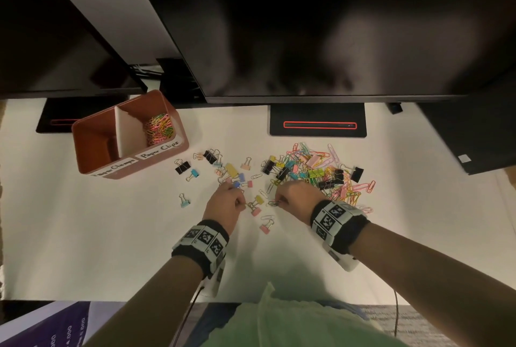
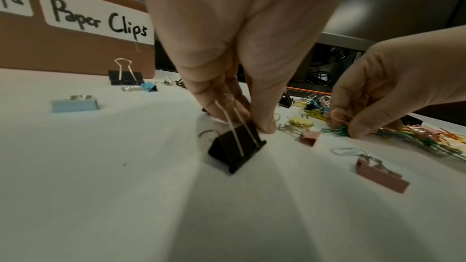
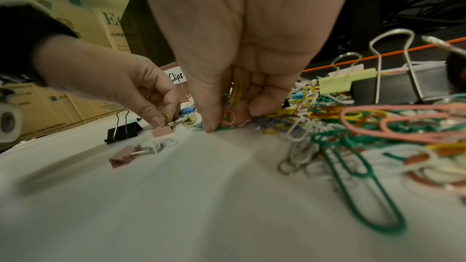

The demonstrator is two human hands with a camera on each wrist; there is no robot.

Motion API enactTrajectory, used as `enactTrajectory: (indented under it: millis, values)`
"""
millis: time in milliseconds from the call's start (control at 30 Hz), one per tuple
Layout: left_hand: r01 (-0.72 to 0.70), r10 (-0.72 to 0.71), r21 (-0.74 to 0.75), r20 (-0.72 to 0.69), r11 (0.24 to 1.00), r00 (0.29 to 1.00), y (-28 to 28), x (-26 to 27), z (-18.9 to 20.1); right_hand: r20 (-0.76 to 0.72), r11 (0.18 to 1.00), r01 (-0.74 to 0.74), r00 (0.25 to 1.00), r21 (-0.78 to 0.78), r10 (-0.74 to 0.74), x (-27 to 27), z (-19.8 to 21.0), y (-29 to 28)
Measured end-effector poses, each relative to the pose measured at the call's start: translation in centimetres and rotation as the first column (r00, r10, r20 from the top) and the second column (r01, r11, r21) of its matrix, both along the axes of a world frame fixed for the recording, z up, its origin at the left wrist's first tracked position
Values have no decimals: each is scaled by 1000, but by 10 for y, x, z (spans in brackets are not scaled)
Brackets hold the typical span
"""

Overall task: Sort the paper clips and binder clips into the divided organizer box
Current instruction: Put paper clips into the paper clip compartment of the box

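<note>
Head view, left hand (image 1: 225,201) pinching black binder clip (image 2: 235,151), right hand (image 1: 296,196) clutching paper clips (image 3: 230,107), bare desk (image 1: 97,235) nearer.

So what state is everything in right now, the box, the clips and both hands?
Organizer box: open; right compartment holds paper clips, left looks empty.
Mixed clip pile: unsorted, loose on the desk.
Black binder clip: on the desk, handles up, under the left hand.
Left hand: fingers curled, pinching something small; what exactly is unclear.
Right hand: fingers curled round several paper clips.
Monitor: dark.
</note>
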State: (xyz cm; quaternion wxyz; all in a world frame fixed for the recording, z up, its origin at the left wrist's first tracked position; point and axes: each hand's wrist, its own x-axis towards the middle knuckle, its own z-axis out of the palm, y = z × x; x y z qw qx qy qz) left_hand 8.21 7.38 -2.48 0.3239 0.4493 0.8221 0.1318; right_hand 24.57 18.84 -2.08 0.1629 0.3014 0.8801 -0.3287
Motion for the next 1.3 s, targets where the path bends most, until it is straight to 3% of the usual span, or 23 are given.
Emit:
enactTrajectory:
  millis: [433, 600, 733, 967, 1033, 1167, 1300]
  values:
    - [-15, 16, -19, 15, 1000, 1000, 3, -3, 9, -3, 999, -23, 1000, -33, 23, 2, 8, -1]
    - [237, -238, -129, 8, 963, 971, 5, -14, 18, -31, 999, -4, 1000, -53, 2, 3, 8, 0]
    - [429, -462, -236, -102, 872, 881, 15, -18, 19, -30, 999, 3, 1000, -41, -4, 5, 6, 0]
    - [591, -675, -357, -182, 723, 715, 23, -17, 15, -80, 996, 92, 993, -6, -92, 13, 2, 7]
    - [587, -650, -315, -149, 746, 746, 21, -17, 15, -89, 995, 97, 991, 1, -97, 14, 2, 7]
    - [452, -452, 2, -17, 892, 892, 30, -14, 22, -74, 995, 91, 993, 37, -88, 16, 5, 11]
    - [373, -372, 9, 91, 928, 924, 55, 6, 16, -51, 992, 120, 992, 45, -117, 22, 8, 18]
